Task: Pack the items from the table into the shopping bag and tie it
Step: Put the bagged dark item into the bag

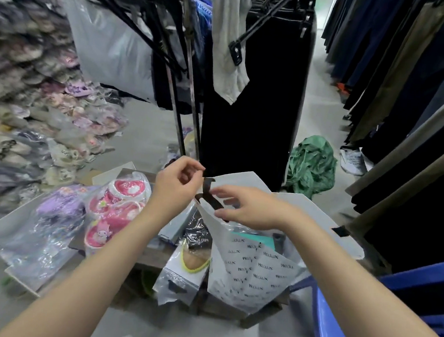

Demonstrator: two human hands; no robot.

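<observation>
On low wooden table (152, 259), right of centre: white printed shopping bag (249, 274) upright, top flaps drawn together, packets visible inside. At bag mouth: black ribbon (208, 191) through the flap. Left hand (179, 186) curled, thumb and forefinger pinching ribbon's upper end. Right hand (252, 210) bent over flap edge, fingers grasping ribbon lower down. Left of bag, on table: bagged pink slippers (117, 208), sock packet (184, 266).
</observation>
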